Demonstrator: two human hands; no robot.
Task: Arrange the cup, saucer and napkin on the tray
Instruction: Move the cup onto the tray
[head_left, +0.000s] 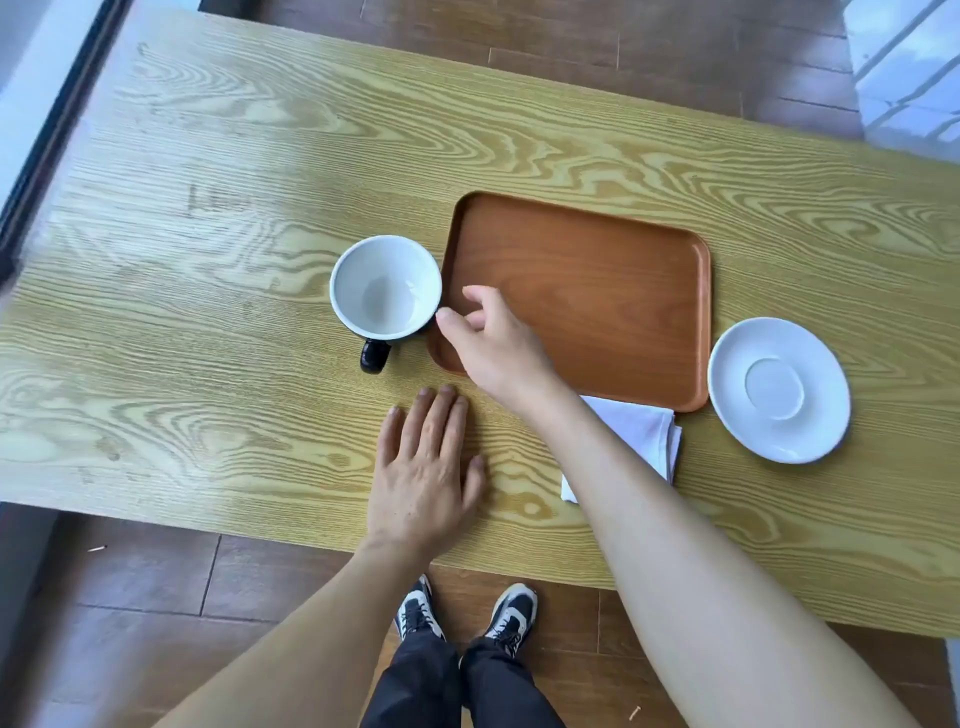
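Observation:
A brown wooden tray (597, 291) lies on the table with nothing on it. Just left of it stands a cup (385, 288), white inside and black outside, its handle toward me. My right hand (493, 343) hovers over the tray's near-left corner, fingers apart, thumb close to the cup's rim and holding nothing. Flat on the table below the cup rests my left hand (426, 478), palm down with fingers spread. A white saucer (779, 389) sits right of the tray. A folded white napkin (644, 431) lies at the tray's near edge, partly hidden by my right forearm.
The light wooden table (208, 260) reaches far to the left and back. Its near edge runs just beyond my wrist. Below it are dark floorboards and my shoes (467, 613). A dark window frame (57, 130) borders the left side.

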